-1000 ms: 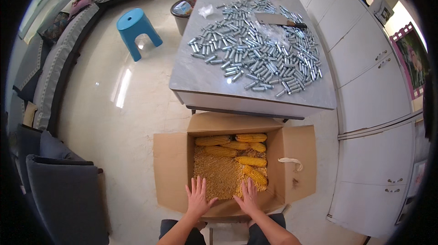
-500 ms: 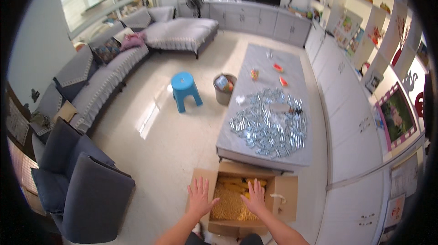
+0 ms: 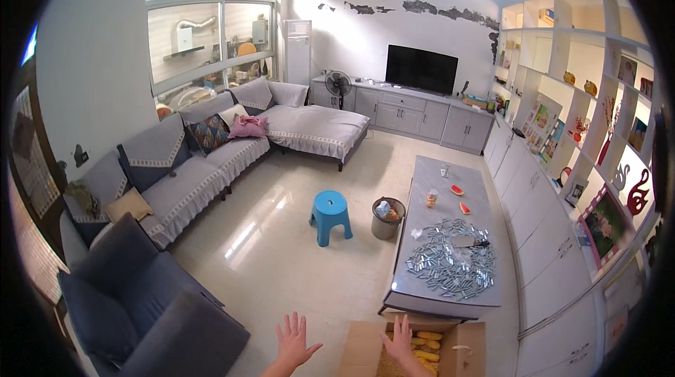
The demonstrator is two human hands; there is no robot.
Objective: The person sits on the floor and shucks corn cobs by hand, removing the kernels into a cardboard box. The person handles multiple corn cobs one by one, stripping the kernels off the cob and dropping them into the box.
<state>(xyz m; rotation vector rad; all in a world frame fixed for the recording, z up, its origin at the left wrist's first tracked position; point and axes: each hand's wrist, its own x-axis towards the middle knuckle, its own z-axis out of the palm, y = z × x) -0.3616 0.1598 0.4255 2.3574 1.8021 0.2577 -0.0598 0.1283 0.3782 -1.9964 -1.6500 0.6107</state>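
Note:
My left hand [image 3: 296, 342] is raised with its fingers spread, holding nothing. It hovers over the floor, left of an open cardboard box [image 3: 360, 350]. Above that box is my right hand [image 3: 399, 340], its fingers stretched out and also holding nothing. Yellow corn cobs [image 3: 426, 356] lie in the box to the right of my right hand, and loose yellow kernels [image 3: 387, 366] show beside it. A pale curved strip [image 3: 463, 349] rests on the box's right flap. The box's near part is cut off by the picture's lower edge.
A grey table [image 3: 422, 286] beyond the box bears many small shiny silvery pieces [image 3: 450, 268], watermelon slices [image 3: 457, 190] and a cup-like container [image 3: 431, 199]. A blue stool [image 3: 330, 212] and a bin [image 3: 385, 222] stand left of it. A dark armchair [image 3: 176, 335] stands left, white cabinets [image 3: 555, 271] right.
The view has tilted up, so the box and table sit lower in the picture. My left hand is now off the box's left side, over the floor; both hands stay spread.

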